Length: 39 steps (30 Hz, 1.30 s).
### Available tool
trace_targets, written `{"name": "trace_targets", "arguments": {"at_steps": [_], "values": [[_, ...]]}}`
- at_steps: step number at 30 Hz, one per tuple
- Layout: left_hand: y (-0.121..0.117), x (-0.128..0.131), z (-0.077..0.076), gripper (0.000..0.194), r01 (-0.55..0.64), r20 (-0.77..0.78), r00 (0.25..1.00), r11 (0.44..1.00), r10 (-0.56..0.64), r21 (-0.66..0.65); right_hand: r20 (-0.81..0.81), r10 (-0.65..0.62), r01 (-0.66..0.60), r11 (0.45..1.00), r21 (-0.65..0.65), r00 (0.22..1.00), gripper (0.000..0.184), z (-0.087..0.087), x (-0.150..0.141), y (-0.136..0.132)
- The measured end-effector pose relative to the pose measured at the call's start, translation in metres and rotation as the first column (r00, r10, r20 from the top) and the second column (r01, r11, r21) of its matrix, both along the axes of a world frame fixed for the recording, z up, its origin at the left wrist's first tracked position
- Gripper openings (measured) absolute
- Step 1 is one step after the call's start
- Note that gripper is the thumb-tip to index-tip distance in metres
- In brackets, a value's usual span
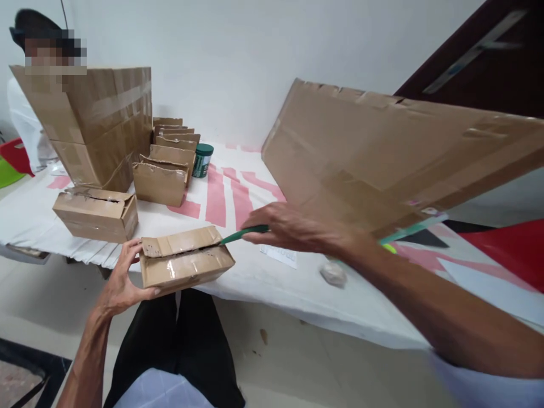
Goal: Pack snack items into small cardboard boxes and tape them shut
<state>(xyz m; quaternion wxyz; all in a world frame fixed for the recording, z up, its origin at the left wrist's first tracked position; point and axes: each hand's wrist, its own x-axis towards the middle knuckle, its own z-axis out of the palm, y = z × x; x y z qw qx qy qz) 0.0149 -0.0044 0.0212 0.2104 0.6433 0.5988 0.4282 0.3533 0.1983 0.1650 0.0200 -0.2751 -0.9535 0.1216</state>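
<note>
My left hand (121, 281) is closed round the left end of a small cardboard box (191, 267), thumb below and fingers on top. The box lies at the table's front edge, tilted a little, with a dark gap between its top flaps. My right hand (283, 226) grips a slim green tool (244, 233), whose narrow end meets the gap near the box's right end. Whether its tip goes inside I cannot tell. Left of my left hand stands another small cardboard box (96, 214), its top flaps parted slightly.
A tall cardboard carton (102, 122) stands at the left, with a person in a dark cap (40, 22) behind it. Beside it are several open boxes (159, 184) and a green-lidded jar (203, 161). A large cardboard sheet (382, 153) leans at right, near a greyish lump (334, 274).
</note>
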Motion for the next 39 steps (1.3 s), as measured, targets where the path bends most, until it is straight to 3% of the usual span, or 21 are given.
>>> {"name": "trace_targets", "arguments": {"at_steps": [2, 4, 7, 11, 13, 14, 16, 19, 22, 25, 30, 33, 36, 39], "values": [[0.000, -0.002, 0.002, 0.080, 0.017, -0.010, 1.000, 0.999, -0.017, -0.028, -0.101, -0.095, 0.089, 0.994, -0.056, 0.990, 0.044, -0.007, 0.038, 0.011], [0.001, -0.004, 0.006, 0.078, 0.043, -0.026, 0.999, 0.997, -0.044, -0.058, -0.295, -0.232, 0.210, 0.972, -0.106, 0.927, 0.049, -0.031, 0.066, 0.017], [0.005, -0.008, 0.013, 0.081, 0.076, -0.072, 0.994, 0.994, -0.082, -0.084, -0.505, -0.416, 0.374, 0.908, -0.188, 0.756, 0.046, -0.102, 0.081, 0.014], [0.013, -0.011, 0.025, 0.089, 0.108, -0.148, 0.981, 0.986, -0.127, -0.131, -0.522, -0.539, 0.481, 0.838, -0.257, 0.661, 0.040, -0.212, 0.065, 0.001], [0.015, -0.011, 0.032, 0.096, 0.113, -0.187, 0.972, 0.982, -0.141, -0.153, -0.515, -0.556, 0.522, 0.823, -0.226, 0.653, 0.039, -0.241, 0.054, -0.003], [0.016, -0.011, 0.035, 0.101, 0.111, -0.207, 0.968, 0.980, -0.145, -0.166, -0.534, -0.543, 0.524, 0.826, -0.205, 0.648, 0.038, -0.246, 0.049, -0.004], [0.018, -0.011, 0.039, 0.112, 0.103, -0.243, 0.959, 0.976, -0.148, -0.189, -0.620, -0.486, 0.504, 0.848, -0.165, 0.616, 0.035, -0.236, 0.040, -0.004], [0.018, -0.010, 0.042, 0.119, 0.103, -0.276, 0.948, 0.974, -0.158, -0.204, -0.747, -0.336, 0.406, 0.909, -0.097, 0.574, 0.029, -0.188, 0.020, -0.007], [0.018, -0.010, 0.041, 0.119, 0.103, -0.280, 0.948, 0.977, -0.154, -0.188, -0.740, -0.058, 0.150, 0.987, 0.058, 0.670, 0.024, -0.138, -0.011, -0.018], [0.017, -0.012, 0.038, 0.119, 0.093, -0.269, 0.952, 0.977, -0.143, -0.192, -0.609, 0.175, -0.075, 0.980, 0.186, 0.774, 0.024, -0.111, -0.036, -0.033], [0.015, -0.020, 0.025, 0.119, 0.115, -0.163, 0.976, 0.979, -0.143, -0.170, -0.593, 0.310, -0.119, 0.933, 0.339, 0.743, 0.008, -0.109, -0.036, -0.071], [0.015, -0.022, 0.015, 0.120, 0.132, -0.075, 0.987, 0.979, -0.144, -0.154, -0.570, 0.355, -0.160, 0.917, 0.364, 0.741, 0.010, -0.115, -0.025, -0.097], [0.016, -0.021, 0.010, 0.120, 0.125, -0.052, 0.990, 0.981, -0.134, -0.148, -0.593, 0.341, -0.198, 0.935, 0.294, 0.729, 0.013, -0.119, -0.023, -0.109], [0.016, -0.018, 0.010, 0.117, 0.118, -0.046, 0.991, 0.983, -0.125, -0.143, -0.656, 0.262, -0.234, 0.963, 0.132, 0.707, 0.021, -0.118, -0.030, -0.101]]}}
